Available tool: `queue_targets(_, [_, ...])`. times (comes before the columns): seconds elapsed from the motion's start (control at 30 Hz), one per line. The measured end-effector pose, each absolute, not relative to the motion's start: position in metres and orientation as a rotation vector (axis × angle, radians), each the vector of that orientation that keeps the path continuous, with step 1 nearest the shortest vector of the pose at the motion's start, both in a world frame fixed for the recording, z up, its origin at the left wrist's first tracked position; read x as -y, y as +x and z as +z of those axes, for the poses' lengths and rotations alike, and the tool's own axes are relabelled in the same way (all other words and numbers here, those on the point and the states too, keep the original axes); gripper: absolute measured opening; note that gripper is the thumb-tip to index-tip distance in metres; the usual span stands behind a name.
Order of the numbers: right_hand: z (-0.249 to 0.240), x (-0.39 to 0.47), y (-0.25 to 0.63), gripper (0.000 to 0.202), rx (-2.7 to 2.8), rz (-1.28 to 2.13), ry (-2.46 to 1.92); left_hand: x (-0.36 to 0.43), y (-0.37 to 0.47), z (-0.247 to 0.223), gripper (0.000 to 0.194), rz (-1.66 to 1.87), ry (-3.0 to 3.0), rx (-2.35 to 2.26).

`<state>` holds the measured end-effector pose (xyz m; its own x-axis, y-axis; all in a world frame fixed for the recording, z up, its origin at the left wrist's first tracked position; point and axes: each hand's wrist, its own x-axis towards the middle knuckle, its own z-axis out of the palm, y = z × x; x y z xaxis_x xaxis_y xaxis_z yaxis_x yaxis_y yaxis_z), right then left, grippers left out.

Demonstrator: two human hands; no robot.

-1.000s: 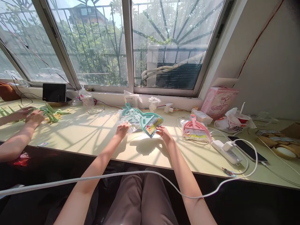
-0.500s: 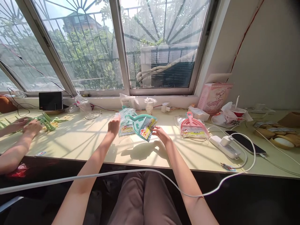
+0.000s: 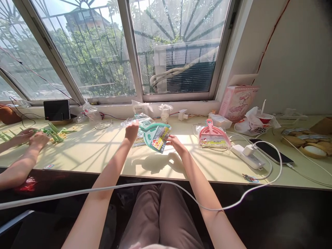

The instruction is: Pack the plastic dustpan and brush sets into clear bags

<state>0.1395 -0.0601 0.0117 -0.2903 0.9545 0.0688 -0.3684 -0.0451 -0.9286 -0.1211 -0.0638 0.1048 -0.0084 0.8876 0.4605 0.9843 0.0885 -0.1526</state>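
Note:
A small green dustpan (image 3: 147, 138) with a little brush (image 3: 162, 149) and a yellow printed label is held tilted above the table. My left hand (image 3: 131, 133) is closed at the dustpan's handle end; its fingertips are partly hidden. On the other side, my right hand (image 3: 176, 143) pinches the right edge of the dustpan set. Behind them, a clear plastic bag (image 3: 127, 121) lies crumpled over another packaged set, mostly covered. Farther right, a pink dustpan and brush set (image 3: 211, 135) lies on the table.
A white cable (image 3: 124, 186) hangs across my forearms. To the right are a power strip (image 3: 247, 157), a phone (image 3: 272, 152) and a pink box (image 3: 237, 103). A cup (image 3: 165, 113) stands by the window. Another person's hands (image 3: 38, 138) handle green strips at left.
My left hand has moved right, from the plastic bag to the green dustpan's handle end. The dustpan has shifted slightly left and up in view, with my right hand still at its edge.

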Motion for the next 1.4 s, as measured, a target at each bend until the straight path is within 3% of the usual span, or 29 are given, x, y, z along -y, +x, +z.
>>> queue_targets(0.27, [0.001, 0.049, 0.134, 0.022, 1.009, 1.46, -0.924, 0.056, -0.147, 0.092, 0.058, -0.24, -1.813, 1.979])
queue_targets(0.57, [0.001, 0.05, 0.129, 0.025, 1.049, 1.534, -0.785, 0.059, -0.12, 0.085, 0.051, -0.275, -1.958, 1.783])
queue_targets(1.0, [-0.002, 0.049, 0.118, 0.032, 0.811, 1.398, -0.82, 0.07, -0.07, 0.078, 0.05, -0.79, -2.204, 1.508])
queue_targets(1.4, [0.012, 0.057, 0.123, 0.035, 0.971, 1.435, -0.737, 0.077, -0.064, 0.069, 0.041, -0.864, -2.523, 1.255])
